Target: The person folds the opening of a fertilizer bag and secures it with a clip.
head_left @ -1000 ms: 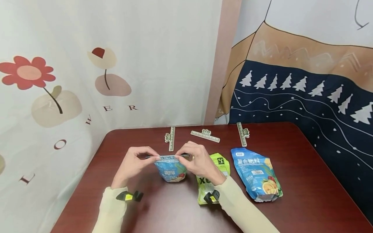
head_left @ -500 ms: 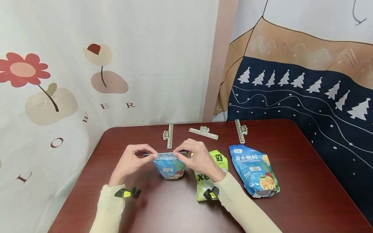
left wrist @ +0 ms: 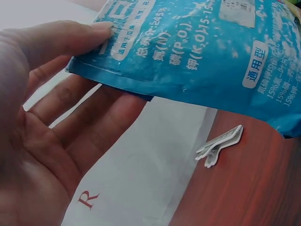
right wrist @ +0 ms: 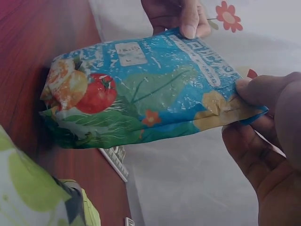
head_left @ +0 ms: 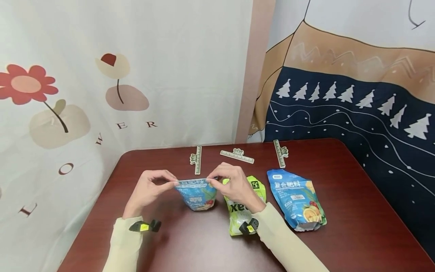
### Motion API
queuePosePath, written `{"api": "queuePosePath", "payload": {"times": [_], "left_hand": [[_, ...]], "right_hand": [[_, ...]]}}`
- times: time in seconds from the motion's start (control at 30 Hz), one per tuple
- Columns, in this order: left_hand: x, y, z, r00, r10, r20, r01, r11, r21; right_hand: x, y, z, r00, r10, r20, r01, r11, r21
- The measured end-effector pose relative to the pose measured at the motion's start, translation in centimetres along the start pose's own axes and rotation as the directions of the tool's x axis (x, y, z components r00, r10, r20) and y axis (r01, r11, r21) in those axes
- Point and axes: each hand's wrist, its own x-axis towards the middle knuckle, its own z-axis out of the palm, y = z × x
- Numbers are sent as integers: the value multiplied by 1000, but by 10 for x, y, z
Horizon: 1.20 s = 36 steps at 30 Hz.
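Observation:
A blue fertilizer bag (head_left: 196, 197) with fruit printed on it stands on the table, its top edge held up between both hands. My left hand (head_left: 149, 190) pinches the bag's upper left corner between thumb and fingers. At the upper right corner, my right hand (head_left: 236, 186) pinches the edge the same way. Up close in the right wrist view, the bag (right wrist: 136, 94) shows a printed tomato, and the right thumb (right wrist: 263, 89) presses on its upper corner. The left wrist view has the left thumb (left wrist: 70, 42) over the bag's front, fingers behind.
Right of the held bag lies a green bag (head_left: 238, 221), partly under the right wrist. Farther right lies a second blue fertilizer bag (head_left: 293, 200). Three ruler-shaped clips lie along the back: a left clip (head_left: 198, 160), a middle clip (head_left: 237, 155) and a right clip (head_left: 280, 154).
My hands have drawn slightly apart along the bag's top edge, the left one shifting left. The top edge now spreads wider, and more of its printing shows. The other bags and clips stay put.

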Motion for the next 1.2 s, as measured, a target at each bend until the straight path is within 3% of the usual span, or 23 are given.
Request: {"api": "queuePosePath", "payload": {"times": [0.23, 0.57, 0.87, 1.2], "left_hand": [[1, 0, 0, 999, -34, 7, 34, 999, 26], [-6, -8, -10, 997, -77, 29, 78, 997, -30], [-4, -14, -7, 1000, -31, -4, 31, 998, -56], [-3, -15, -9, 999, -3, 34, 6, 997, -83]], "right_hand": [[-4, 3, 0, 998, 65, -8, -64, 996, 62], [-9, 12, -2, 998, 58, 0, -57, 988, 146], [-11, 12, -8, 999, 43, -6, -42, 987, 156], [-12, 13, -4, 998, 69, -13, -66, 985, 156]]}}
